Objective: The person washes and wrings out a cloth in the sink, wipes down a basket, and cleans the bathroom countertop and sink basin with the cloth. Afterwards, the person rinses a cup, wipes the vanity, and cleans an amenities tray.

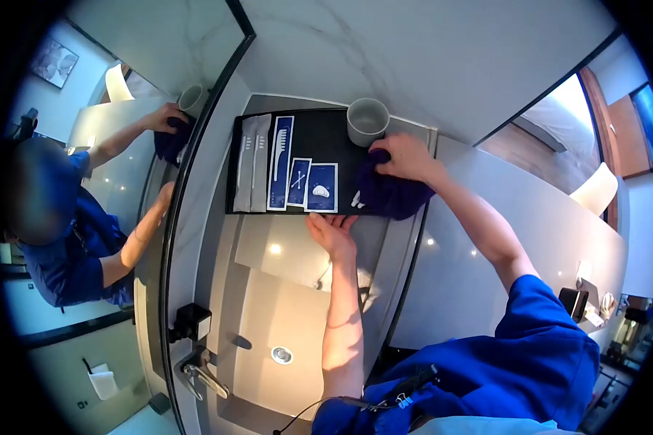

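Observation:
A black tray (pixel 325 130) carries two grey sachets with toothbrush pictures (pixel 252 163), a blue comb sachet (pixel 280 167), a blue cotton-swab sachet (pixel 298 185) and a blue sachet with a floss-pick-like picture (pixel 321 190). My right hand (pixel 408 156) is closed on a bunched dark purple cloth (pixel 392 190) over the tray's right end. A grey cup (pixel 367 119) stands just behind it at the back right corner. Palm up, my left hand (pixel 332 235) holds the tray's front edge, its fingertips partly hidden there. Small white tips of something show beside the cloth.
Below the tray is a pale sink basin with a drain (pixel 282 355). A metal faucet handle (pixel 204 377) and a black box-shaped fitting (pixel 190 322) are at its left. The mirror (pixel 145 239) reflects my arms. A pale counter (pixel 471 239) extends right.

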Demonstrator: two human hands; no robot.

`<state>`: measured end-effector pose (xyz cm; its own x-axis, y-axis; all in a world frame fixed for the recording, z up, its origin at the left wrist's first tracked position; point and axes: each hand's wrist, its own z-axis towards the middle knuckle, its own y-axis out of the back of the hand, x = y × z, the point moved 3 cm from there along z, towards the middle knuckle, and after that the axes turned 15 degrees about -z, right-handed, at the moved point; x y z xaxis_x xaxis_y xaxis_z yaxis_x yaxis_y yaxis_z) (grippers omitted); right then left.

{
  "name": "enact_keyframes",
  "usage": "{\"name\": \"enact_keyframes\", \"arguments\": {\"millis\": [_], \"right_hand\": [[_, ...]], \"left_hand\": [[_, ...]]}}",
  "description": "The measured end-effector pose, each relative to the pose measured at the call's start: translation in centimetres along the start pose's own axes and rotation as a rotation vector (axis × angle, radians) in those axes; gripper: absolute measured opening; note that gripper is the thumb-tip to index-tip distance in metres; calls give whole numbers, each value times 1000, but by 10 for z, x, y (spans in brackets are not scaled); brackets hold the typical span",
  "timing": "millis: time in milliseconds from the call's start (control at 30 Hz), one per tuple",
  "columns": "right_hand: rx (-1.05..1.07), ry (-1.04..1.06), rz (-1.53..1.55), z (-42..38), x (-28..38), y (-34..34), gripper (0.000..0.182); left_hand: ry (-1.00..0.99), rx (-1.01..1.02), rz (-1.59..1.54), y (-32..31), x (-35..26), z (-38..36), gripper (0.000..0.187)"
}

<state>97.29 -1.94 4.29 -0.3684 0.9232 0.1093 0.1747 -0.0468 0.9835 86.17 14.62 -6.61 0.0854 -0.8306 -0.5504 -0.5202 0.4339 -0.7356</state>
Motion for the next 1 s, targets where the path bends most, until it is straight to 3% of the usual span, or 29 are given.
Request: {"name": "enact_keyframes", "arguments": {"millis": [100, 200, 300, 433, 467, 567, 667, 700, 800, 867, 933, 1000], "right_hand": [[-27, -68, -55, 18, 2, 2, 35], [-172, 159, -206, 41, 18, -4, 33], [-179, 220, -160, 44, 21, -5, 33], [-224, 56, 122, -11, -24, 54, 35], [-247, -7, 352, -28, -33, 69, 35], [-559, -254, 175, -35, -52, 72, 33], [-739, -188, -119, 6, -31, 36, 35], [-653, -171, -302, 28, -21, 16, 34], [-529, -63, -451, 52, -11, -6, 32], [-252, -37, -354, 55, -15, -4, 31], [-202, 48, -264, 37, -18, 2, 31], [-180, 160, 7, 9, -30, 1, 30]], "left_hand": [[9, -50, 33, -1, -2, -1, 35], [-20, -12, 48, -3, -3, 3, 34], [-8, 37, 52, 5, -2, 0, 31], [-13, 59, 9, -4, -2, 1, 30], [-18, 69, 1, -1, -1, 1, 31], [-14, 75, -35, 2, 0, 1, 32], [-16, 89, -53, 8, 6, 4, 34], [-30, 104, -40, 12, 5, 5, 35], [-14, 142, -34, 13, 3, 6, 35], [13, 109, -11, 11, -1, 7, 36], [9, 71, -15, 2, -3, 15, 37], [134, 58, 8, 0, -2, 21, 38]]}}
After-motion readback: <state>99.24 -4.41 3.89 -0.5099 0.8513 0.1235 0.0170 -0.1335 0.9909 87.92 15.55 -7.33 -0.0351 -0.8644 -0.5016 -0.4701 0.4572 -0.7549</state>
